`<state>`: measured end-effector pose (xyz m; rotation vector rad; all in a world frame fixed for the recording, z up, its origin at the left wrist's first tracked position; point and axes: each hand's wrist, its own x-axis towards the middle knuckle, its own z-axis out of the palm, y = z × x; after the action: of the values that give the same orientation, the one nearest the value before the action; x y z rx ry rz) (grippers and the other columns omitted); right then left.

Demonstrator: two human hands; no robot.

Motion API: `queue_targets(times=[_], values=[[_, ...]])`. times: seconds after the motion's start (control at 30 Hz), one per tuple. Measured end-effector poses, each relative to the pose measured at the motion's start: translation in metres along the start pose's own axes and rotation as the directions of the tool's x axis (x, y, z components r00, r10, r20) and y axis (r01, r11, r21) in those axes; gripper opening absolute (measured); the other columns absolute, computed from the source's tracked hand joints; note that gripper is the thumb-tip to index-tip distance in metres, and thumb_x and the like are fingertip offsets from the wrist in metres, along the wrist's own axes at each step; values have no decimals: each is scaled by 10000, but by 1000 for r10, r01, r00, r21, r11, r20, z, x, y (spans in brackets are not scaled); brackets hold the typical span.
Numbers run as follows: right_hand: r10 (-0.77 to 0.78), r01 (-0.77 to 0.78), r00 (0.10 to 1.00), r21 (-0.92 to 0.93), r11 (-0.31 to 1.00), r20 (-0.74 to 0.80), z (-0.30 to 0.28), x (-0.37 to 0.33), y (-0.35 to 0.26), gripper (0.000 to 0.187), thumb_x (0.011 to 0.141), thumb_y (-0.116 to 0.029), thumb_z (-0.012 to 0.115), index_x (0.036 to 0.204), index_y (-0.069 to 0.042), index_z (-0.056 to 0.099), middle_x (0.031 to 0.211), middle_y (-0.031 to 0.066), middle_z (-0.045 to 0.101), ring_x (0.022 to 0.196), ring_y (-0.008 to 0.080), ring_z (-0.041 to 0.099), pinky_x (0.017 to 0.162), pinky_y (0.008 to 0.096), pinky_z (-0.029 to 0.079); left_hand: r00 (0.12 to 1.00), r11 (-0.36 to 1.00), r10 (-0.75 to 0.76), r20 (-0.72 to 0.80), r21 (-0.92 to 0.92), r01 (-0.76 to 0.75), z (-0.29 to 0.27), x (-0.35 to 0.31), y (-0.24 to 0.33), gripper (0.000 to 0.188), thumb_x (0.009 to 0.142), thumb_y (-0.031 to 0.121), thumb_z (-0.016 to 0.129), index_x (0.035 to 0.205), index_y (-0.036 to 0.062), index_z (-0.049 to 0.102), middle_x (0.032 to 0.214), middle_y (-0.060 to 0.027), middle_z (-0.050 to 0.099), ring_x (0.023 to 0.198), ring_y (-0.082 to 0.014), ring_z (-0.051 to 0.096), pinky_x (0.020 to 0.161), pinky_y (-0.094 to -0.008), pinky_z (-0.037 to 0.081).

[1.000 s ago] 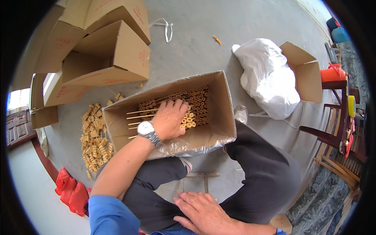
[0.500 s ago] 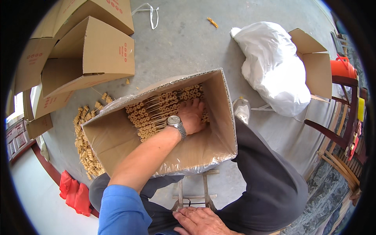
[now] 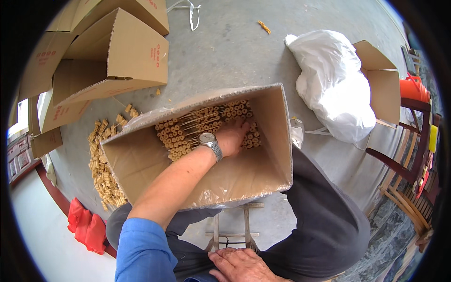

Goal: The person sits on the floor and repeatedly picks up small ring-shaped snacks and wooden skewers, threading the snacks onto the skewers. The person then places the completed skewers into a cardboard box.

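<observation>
Our left hand (image 3: 231, 138) reaches into the open carton (image 3: 235, 183) at the middle of the frame, its fingers at the skewered ring pieces (image 3: 174, 140) lining the carton's bottom; we cannot tell whether it grips any. Our right hand (image 3: 245, 266) lies palm-down, lower centre, fingers loosely extended. At left, we see a yellowish heap (image 3: 103, 174) on the floor (image 3: 225, 51).

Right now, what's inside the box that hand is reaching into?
Inside the cardboard box are rows of tan ring-shaped pieces, thin sticks and the left hand. Whatever lies under the hand or beneath the top pieces is covered, so I can't tell.
</observation>
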<state>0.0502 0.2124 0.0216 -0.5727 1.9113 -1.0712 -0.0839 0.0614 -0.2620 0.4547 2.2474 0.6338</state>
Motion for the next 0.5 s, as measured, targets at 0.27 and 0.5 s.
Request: queue_targets(times=[0.27,0.5], values=[[4,-4,1000,1,1000,8,1,2,1,365,923,-260,616,1185,-5,599,1108,151,628,1001,302,610,897,390,472,999,974,33,-32,-222,-40,-6,3,-2,620,826,116,666,1392,4,438,1347,-243,525,1207,-389,532,1046,-419,442],[15,-15,1000,5,1000,8,2,1,1,363,930,-266,607,1187,-10,599,1109,149,625,996,302,611,895,393,473,998,991,-62,-27,-121,58,-18,16,-25,418,934,181,510,1318,15,532,1179,-257,628,986,-371,643,861,-427,509]])
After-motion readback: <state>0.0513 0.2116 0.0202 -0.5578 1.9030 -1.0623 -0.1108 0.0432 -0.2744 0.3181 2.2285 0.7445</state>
